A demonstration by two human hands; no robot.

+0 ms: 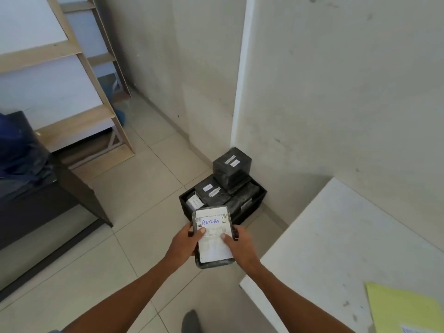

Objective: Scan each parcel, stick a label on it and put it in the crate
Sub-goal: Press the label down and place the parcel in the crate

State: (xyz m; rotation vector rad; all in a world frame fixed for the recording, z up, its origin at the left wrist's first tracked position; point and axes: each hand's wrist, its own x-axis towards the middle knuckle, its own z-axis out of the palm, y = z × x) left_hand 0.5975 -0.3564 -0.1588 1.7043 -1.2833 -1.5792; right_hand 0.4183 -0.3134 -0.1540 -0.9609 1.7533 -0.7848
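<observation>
I hold the flat, dark plastic-wrapped parcel (pixel 213 262) above and just short of the black floor crate (pixel 260 194), left hand (pixel 183 241) and right hand (pixel 241 248) gripping its opposite edges, thumbs pinning the white label (pixel 211 222), so it sits level for placement.

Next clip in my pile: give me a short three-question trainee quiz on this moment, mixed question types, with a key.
1. True or false: only one hand holds the parcel.
2. Where does the crate stand? A on the white table; B on the floor; C on the wooden shelf.
3. Fill in: the blue handwriting on the parcel's label reads ____.
Key: 1 false, the left hand and the right hand both grip it. 2 B. 3 RETURN.
</observation>
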